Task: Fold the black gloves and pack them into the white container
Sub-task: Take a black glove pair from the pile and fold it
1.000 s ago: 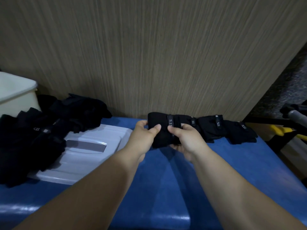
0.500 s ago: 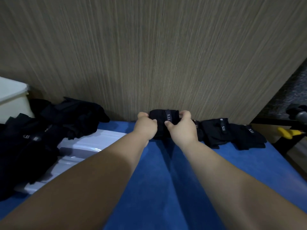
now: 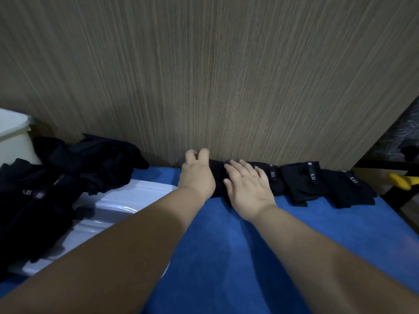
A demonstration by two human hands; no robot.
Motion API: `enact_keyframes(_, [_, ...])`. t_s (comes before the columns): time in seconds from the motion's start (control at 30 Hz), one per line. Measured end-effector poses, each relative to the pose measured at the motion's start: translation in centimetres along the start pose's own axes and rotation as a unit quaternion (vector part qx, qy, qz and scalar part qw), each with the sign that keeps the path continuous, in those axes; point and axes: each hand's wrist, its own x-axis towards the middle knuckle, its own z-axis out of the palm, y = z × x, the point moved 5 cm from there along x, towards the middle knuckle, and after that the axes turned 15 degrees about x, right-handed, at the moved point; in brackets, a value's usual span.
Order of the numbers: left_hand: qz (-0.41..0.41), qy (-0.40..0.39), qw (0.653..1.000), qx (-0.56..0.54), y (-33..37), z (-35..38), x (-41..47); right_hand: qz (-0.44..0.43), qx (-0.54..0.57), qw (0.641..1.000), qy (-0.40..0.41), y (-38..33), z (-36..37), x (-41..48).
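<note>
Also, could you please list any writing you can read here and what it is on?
"5.11": white, sideways, on the second folded glove.
"5.11": same, on the third folded glove.
"5.11": same, on the fourth folded glove, far right.
Pale mark on the glove pile, left: too blurred.
Print on the first folded glove, under the right hand: covered.

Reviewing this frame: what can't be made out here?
All in the head view:
white container: cut by the left edge; contents unseen.
folded glove: mostly covered by the left hand and right hand.
The left hand's fingers: motion-blurred; grip unclear.
glove pile: too dark to count.
yellow object: cut by the right edge; unidentifiable.
</note>
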Motion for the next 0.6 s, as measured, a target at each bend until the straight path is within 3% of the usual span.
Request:
enact_keyframes(0.1, [0.079,0.009,0.995,0.053,0.4,0.5,0.0,0.019,-0.003,0.999,-0.036,0.4,0.9,0.0])
enact_keyframes(0.27, [0.107,-0.145,0.976,0.125,0.7,2.5,-0.5,0.036,-0.006,0.998,-0.048,0.7,1.3,0.0])
enact_keyframes(0.6, [0.127,-0.192,0.948,0.22,0.0,3.3,-0.1,0.036,-0.01,0.997,-0.07,1.0,1.8,-0.2])
